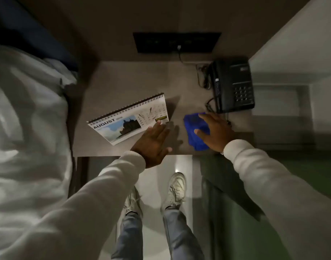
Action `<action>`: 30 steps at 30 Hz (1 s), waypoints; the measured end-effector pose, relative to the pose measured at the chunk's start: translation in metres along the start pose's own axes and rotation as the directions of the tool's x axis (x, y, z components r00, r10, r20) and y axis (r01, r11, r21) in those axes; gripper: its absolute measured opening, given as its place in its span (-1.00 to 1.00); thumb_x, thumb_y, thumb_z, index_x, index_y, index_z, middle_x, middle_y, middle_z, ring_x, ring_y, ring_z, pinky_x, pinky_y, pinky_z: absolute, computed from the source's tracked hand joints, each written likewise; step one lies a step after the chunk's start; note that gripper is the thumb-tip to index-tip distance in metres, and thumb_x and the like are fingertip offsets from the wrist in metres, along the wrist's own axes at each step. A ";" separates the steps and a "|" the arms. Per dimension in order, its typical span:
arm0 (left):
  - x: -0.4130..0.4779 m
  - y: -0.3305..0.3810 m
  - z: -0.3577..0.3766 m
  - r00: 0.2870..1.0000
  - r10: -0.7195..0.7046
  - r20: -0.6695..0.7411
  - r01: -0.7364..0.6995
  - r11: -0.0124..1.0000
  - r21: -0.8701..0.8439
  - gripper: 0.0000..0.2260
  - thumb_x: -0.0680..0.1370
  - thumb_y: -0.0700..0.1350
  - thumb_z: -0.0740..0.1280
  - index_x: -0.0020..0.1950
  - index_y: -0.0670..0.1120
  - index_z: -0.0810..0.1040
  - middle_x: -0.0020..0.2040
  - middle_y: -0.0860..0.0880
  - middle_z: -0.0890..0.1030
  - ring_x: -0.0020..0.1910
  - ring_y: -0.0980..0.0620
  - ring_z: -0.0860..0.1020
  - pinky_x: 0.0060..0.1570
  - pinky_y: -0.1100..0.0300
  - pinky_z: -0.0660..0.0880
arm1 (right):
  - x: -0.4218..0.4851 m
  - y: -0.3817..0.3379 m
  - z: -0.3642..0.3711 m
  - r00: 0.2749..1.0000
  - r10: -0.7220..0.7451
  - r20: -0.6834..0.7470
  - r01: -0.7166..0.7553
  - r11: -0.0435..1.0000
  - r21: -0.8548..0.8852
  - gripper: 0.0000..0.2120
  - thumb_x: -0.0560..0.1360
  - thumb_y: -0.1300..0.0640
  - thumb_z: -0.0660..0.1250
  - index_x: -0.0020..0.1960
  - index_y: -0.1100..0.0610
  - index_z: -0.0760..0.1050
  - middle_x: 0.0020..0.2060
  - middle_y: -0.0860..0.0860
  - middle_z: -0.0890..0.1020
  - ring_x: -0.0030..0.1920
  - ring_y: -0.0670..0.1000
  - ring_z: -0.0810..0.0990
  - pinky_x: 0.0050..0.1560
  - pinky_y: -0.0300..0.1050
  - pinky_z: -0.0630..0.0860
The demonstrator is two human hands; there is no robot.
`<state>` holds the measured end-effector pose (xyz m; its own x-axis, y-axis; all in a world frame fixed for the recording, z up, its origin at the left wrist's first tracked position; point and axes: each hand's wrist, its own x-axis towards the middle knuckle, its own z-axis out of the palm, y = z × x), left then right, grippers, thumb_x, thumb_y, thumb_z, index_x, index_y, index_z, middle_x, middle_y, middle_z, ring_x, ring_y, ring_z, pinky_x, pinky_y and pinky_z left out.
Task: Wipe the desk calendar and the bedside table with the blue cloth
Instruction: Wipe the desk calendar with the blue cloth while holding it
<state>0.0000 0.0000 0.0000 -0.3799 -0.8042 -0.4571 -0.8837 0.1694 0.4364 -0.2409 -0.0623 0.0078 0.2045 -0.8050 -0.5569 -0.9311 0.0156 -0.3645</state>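
A spiral-bound desk calendar [129, 119] showing AUGUST stands on the left half of the grey bedside table [123, 79]. My left hand [153, 143] is flat with fingers spread, its fingertips touching the calendar's lower right corner. The blue cloth [195, 128] lies bunched on the table's right front part. My right hand [215, 132] rests on top of the cloth, fingers and thumb pressed over it.
A black telephone [234, 85] with a coiled cord sits at the table's back right. A dark wall socket panel [176, 42] has a cable plugged in. The bed with white linen [29, 119] borders the table's left side. My feet stand on the pale floor below the front edge.
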 end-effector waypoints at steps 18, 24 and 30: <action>0.034 -0.057 0.091 0.953 0.294 -0.069 -0.257 0.909 0.329 -0.33 0.59 0.21 0.08 0.56 -0.19 0.10 0.58 -0.21 0.14 0.58 -0.19 0.08 0.53 -0.13 0.08 | 0.041 -0.007 0.115 0.901 0.088 -0.425 -0.177 0.969 -0.174 -0.45 0.59 -0.12 0.13 0.54 0.00 0.16 0.56 0.23 0.16 0.49 0.47 0.10 0.41 0.43 0.13; 0.024 -0.052 0.079 0.965 0.262 -0.001 -0.251 0.927 0.280 -0.34 0.60 0.18 0.09 0.57 -0.18 0.06 0.59 -0.20 0.09 0.59 -0.18 0.03 0.53 -0.15 0.09 | 0.036 0.006 0.113 0.946 0.030 -0.322 -0.129 0.949 -0.287 -0.48 0.49 0.04 0.30 0.43 0.08 0.34 0.43 0.30 0.39 0.33 0.49 0.39 0.25 0.38 0.41; -0.035 -0.068 0.031 0.951 0.307 -0.033 -0.293 0.930 0.220 -0.36 0.60 0.14 0.16 0.54 -0.23 0.15 0.57 -0.23 0.15 0.58 -0.18 0.05 0.53 -0.12 0.14 | -0.019 -0.040 0.117 0.905 0.152 -0.396 -0.096 0.983 0.158 -0.54 0.57 0.04 0.08 0.45 0.06 0.35 0.47 0.23 0.36 0.37 0.40 0.37 0.29 0.30 0.41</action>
<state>0.0645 0.0339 -0.0373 -0.6238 -0.7318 -0.2746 -0.7711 0.5187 0.3692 -0.1724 0.0219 -0.0541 -0.0759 -0.9616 -0.2636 -0.8870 0.1858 -0.4226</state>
